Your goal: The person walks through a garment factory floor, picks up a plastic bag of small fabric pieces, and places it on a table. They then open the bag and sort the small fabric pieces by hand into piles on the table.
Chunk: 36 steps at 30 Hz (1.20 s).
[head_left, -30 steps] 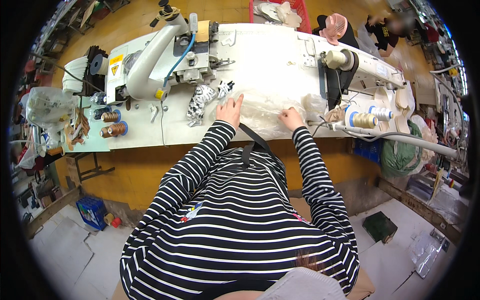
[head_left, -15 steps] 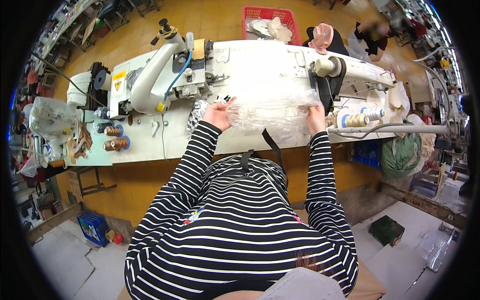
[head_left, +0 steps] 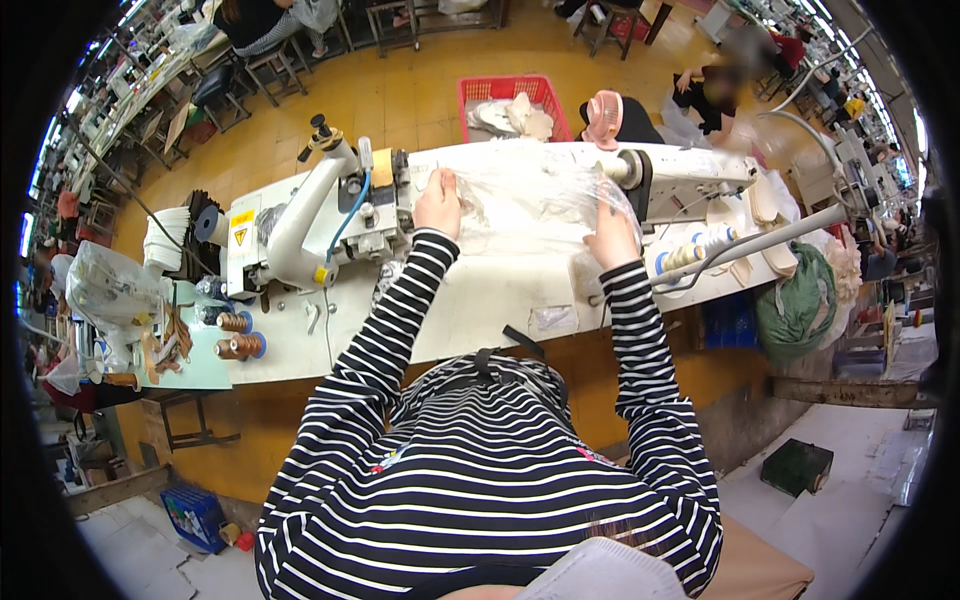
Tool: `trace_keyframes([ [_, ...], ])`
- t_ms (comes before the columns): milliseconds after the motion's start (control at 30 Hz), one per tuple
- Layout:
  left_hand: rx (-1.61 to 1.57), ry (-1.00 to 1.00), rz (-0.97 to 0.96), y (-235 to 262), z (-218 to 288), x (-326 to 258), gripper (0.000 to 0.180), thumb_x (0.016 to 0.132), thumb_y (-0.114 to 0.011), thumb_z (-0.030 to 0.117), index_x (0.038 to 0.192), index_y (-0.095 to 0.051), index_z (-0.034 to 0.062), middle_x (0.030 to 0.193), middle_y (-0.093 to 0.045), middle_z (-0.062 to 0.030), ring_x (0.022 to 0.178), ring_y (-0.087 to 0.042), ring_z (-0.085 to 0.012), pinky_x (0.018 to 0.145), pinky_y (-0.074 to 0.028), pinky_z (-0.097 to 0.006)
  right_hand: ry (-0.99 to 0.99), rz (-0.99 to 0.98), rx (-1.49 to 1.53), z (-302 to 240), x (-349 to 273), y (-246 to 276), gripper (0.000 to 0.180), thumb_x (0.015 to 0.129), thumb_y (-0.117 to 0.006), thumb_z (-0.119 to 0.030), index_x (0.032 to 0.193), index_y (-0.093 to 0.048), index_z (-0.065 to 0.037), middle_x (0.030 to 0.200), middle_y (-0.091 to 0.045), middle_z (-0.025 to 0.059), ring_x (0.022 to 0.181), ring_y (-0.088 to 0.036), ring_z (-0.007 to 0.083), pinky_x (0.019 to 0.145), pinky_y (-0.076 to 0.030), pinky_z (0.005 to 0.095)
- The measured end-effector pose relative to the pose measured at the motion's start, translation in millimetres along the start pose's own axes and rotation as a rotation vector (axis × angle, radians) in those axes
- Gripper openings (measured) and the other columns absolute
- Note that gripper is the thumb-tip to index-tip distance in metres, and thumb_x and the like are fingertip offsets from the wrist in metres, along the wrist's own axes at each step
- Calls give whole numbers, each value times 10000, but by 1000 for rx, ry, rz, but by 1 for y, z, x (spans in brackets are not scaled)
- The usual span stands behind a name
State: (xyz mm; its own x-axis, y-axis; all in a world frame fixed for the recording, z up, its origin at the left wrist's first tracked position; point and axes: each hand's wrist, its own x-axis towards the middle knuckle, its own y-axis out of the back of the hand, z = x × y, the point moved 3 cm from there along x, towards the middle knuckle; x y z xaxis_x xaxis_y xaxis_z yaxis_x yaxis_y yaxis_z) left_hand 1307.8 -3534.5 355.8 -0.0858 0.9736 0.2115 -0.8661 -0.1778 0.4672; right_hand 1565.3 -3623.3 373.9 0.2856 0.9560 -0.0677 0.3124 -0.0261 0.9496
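Head view: the person in the striped sleeves holds a clear plastic bag [head_left: 535, 200] up over the middle of the white table [head_left: 500, 300], in the upper centre of the frame. The left hand [head_left: 438, 200] grips the bag's left edge, its fingers closed on the film; the right hand [head_left: 610, 232] grips the right edge in the same way, the fingers pinching the plastic. The bag is thin, wrinkled and shiny, and something pale shows through it, but I cannot tell what.

Around the hands there is much in the way. Just left of the left hand stands a white sewing machine [head_left: 310, 215] with a blue hose and a yellow warning label. Just right of the right hand is a second white machine [head_left: 685, 180], and a grey pipe [head_left: 760, 240] runs slanted across the right part of the table. Behind the bag, on the yellow floor, stands a red crate [head_left: 510, 100] with pale pieces inside, and a small pink fan [head_left: 603, 118] is beside it. At the left edge of the table lie two thread spools [head_left: 235, 335] on a pale green shelf.

Open room is mostly the bare strip of table between the bag and the near edge; a small flat clear packet [head_left: 553, 319] lies there. A green sack [head_left: 800, 300] hangs near the right end of the table.
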Motion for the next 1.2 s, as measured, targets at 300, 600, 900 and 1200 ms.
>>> trace_keyframes([
  [300, -114, 179, -512, -29, 18, -57, 394, 943, -341, 402, 987, -573, 87, 531, -566, -140, 510, -609, -260, 560, -479, -377, 460, 85, 375, -46, -18, -28, 279, 767, -627, -142, 1013, -594, -13, 953, -601, 209, 831, -598, 332, 765, -464, 403],
  [600, 211, -416, -335, 5, -13, -52, 527, 733, -516, -15, 1206, -344, 143, 1006, -512, -240, 841, -557, -405, 677, -474, -445, 299, -390, -417, 21, -13, -109, 605, 698, -681, -417, 1220, -524, -154, 1242, -505, 152, 1164, -453, 305, 1013, -276, 484],
  [900, 549, -609, -724, -31, -67, -90, 416, 761, -513, -26, 1121, -529, 183, 1396, -220, -199, 887, -593, -346, 767, -508, -419, 247, -415, -41, 24, -1, -137, 693, 720, -643, -489, 1306, -445, -177, 1295, -463, 151, 1219, -405, 294, 1017, -330, 377],
  [1200, 596, -35, -708, -48, -164, -105, 728, 675, -706, 199, 1322, -375, 157, 1404, -124, -247, 1118, -459, -416, 938, -421, -415, 423, -517, 124, 38, -37, -140, 302, 857, -532, -205, 1132, -580, -90, 997, -637, 140, 908, -618, 275, 812, -478, 353],
])
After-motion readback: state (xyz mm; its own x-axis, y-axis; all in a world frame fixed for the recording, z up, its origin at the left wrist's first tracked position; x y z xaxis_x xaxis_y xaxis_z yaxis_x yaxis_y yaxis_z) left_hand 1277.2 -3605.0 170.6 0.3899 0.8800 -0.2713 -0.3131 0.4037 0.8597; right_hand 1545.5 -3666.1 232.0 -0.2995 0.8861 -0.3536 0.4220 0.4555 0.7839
